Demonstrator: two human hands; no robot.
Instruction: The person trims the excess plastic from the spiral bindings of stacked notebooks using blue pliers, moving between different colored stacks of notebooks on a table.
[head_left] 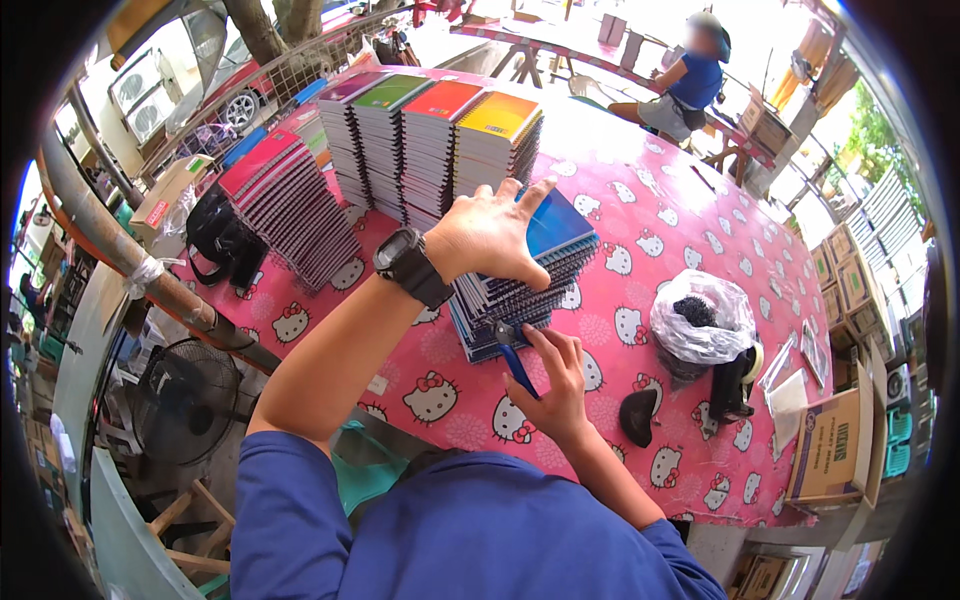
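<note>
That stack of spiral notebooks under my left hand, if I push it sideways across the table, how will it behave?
The stack of spiral notebooks already leans and fans out at its edges, so it would likely shear and slide apart rather than move as one block. It looks heavy for its footprint, given the many layers. The left hand pressing flat on top probably steadies it; the glossy tablecloth may let the bottom slip.

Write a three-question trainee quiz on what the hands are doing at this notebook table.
1. True or false: the left hand rests flat on the blue-covered notebook stack.
2. What does the right hand hold? A) scissors B) blue-handled pliers C) tape roll
3. Name the item in the clear plastic bag on the pink table cover.

Key:
1. True
2. B, blue-handled pliers, set at the stack's spiral edge
3. Cannot tell; something dark
</note>
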